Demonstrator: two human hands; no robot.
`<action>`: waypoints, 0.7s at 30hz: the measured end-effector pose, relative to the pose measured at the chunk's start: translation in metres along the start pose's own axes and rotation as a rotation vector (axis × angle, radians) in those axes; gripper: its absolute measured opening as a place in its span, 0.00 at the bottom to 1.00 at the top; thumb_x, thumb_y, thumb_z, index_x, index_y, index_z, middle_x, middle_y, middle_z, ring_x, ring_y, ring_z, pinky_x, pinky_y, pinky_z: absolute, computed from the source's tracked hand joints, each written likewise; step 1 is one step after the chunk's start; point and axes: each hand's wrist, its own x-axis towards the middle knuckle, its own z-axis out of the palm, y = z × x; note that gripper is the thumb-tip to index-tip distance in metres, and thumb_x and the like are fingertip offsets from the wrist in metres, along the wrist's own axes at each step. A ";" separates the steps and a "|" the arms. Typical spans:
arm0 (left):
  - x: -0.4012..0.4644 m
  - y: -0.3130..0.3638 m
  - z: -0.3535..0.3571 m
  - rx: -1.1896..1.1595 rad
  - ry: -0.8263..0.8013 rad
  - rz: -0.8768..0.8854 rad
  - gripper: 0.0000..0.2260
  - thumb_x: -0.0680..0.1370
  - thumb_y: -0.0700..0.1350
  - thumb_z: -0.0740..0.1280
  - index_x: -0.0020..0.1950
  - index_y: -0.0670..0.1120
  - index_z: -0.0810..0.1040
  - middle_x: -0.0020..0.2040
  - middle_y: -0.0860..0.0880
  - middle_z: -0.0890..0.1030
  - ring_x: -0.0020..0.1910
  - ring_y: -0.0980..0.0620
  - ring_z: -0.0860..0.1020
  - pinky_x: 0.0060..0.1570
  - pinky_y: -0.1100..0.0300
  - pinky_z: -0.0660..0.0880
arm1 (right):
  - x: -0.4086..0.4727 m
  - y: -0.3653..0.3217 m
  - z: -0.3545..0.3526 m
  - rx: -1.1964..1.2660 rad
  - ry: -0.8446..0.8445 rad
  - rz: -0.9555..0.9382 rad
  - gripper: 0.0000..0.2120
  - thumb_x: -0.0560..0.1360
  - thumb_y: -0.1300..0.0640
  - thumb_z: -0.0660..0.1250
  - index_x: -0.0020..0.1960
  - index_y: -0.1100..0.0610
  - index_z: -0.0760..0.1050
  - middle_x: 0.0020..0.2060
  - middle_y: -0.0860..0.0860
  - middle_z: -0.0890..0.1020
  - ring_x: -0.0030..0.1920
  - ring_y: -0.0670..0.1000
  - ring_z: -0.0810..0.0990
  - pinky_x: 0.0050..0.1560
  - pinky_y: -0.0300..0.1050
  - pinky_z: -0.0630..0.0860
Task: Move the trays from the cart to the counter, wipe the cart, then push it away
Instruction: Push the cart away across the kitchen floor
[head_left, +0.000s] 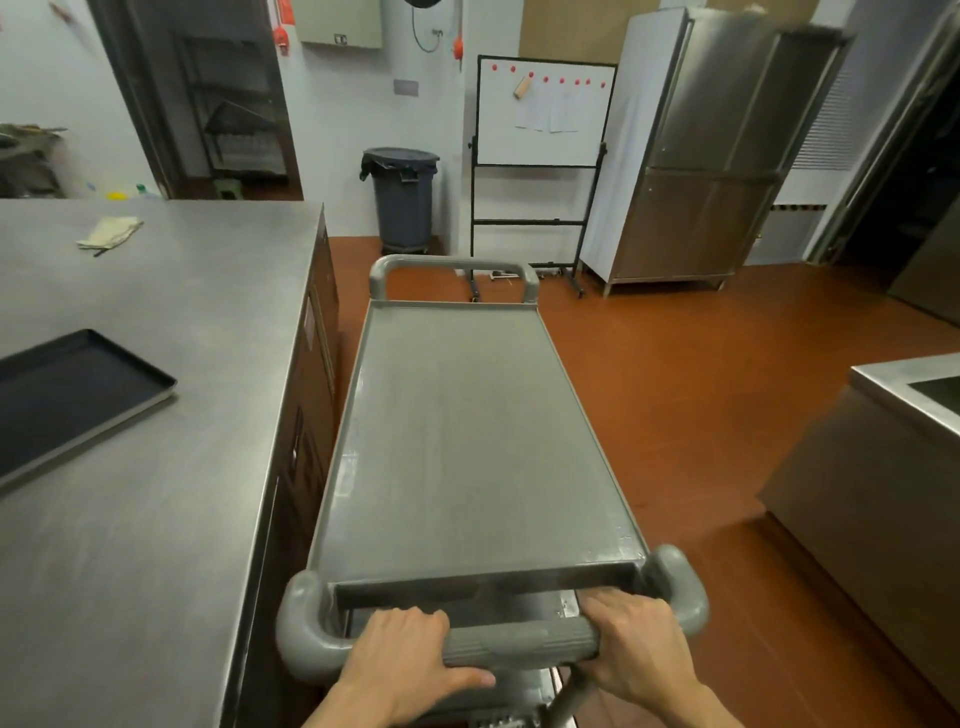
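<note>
The grey cart (467, 431) stands lengthwise in front of me, right beside the steel counter (208, 322), and its top shelf is bare. My left hand (410, 660) and my right hand (636, 649) both grip the cart's near handle (519, 642). A dark tray (67, 400) lies on the counter at the left edge of the view. A crumpled beige cloth (110, 232) rests on the counter's far part.
Red floor stretches ahead and to the right. A grey trash bin (402, 200) and a wheeled whiteboard (540, 156) stand by the far wall, with a steel cabinet (717, 156) to their right. A steel sink unit (883, 467) is at the right.
</note>
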 end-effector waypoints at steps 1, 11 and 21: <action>-0.005 -0.003 0.000 0.007 -0.010 -0.007 0.45 0.54 0.84 0.48 0.51 0.51 0.76 0.53 0.49 0.82 0.53 0.49 0.79 0.57 0.51 0.73 | 0.001 -0.004 0.001 -0.006 -0.005 -0.016 0.16 0.52 0.41 0.71 0.31 0.50 0.72 0.29 0.44 0.79 0.32 0.49 0.81 0.24 0.42 0.72; -0.035 -0.033 0.009 0.084 0.047 -0.152 0.35 0.59 0.83 0.51 0.43 0.52 0.68 0.48 0.50 0.82 0.54 0.48 0.80 0.49 0.52 0.70 | 0.018 -0.047 0.002 -0.064 0.009 -0.152 0.13 0.52 0.42 0.65 0.27 0.50 0.71 0.23 0.45 0.76 0.24 0.48 0.76 0.22 0.38 0.67; -0.045 -0.038 0.021 -0.033 0.209 -0.239 0.37 0.72 0.72 0.37 0.45 0.48 0.75 0.43 0.50 0.83 0.51 0.51 0.81 0.51 0.54 0.72 | 0.019 -0.053 0.000 -0.111 -0.021 -0.177 0.11 0.53 0.44 0.65 0.29 0.50 0.71 0.25 0.45 0.78 0.25 0.48 0.77 0.25 0.41 0.70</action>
